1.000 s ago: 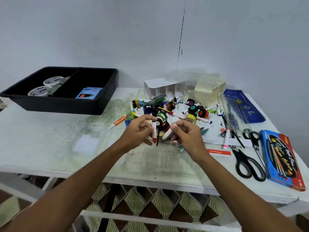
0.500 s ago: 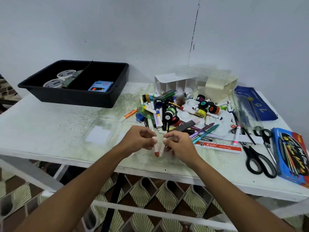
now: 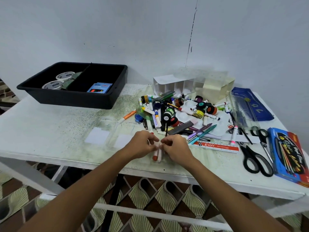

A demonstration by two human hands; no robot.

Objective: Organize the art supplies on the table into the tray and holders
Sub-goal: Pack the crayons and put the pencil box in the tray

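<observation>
The left hand (image 3: 144, 144) and the right hand (image 3: 175, 147) meet near the front edge of the table (image 3: 50, 136), fingers curled round a small bundle of markers (image 3: 157, 154) held upright between them – one with a red cap pointing down, a pale one just beside it. Which hand carries which marker I cannot tell; both pinch the bundle.

Just beyond the hands lies the pile of supplies (image 3: 177, 114): markers, small paint pots, pens and a white palette, all heaped together. To its right lie a red ruler (image 3: 217, 146), two pairs of scissors (image 3: 255, 156), a blue crayon box (image 3: 291, 154), a clear case and a blue pouch (image 3: 254, 106).

By my judgement the task is barely started. The black tray (image 3: 73, 99) at the far left holds only two rolls of tape (image 3: 58, 81), something green beside them, and a small blue box (image 3: 100, 87) in the other compartment. The white divided holder (image 3: 173, 84) behind the pile looks empty, as far as its open cells show. Nearly everything else is left to sort – the held markers probably belong in that holder.

The table is white, stained greenish and speckled, with two pale patches near the middle. It stands against a plain pale wall with a thin dark line running down it; a patterned floor shows beneath the white frame.
</observation>
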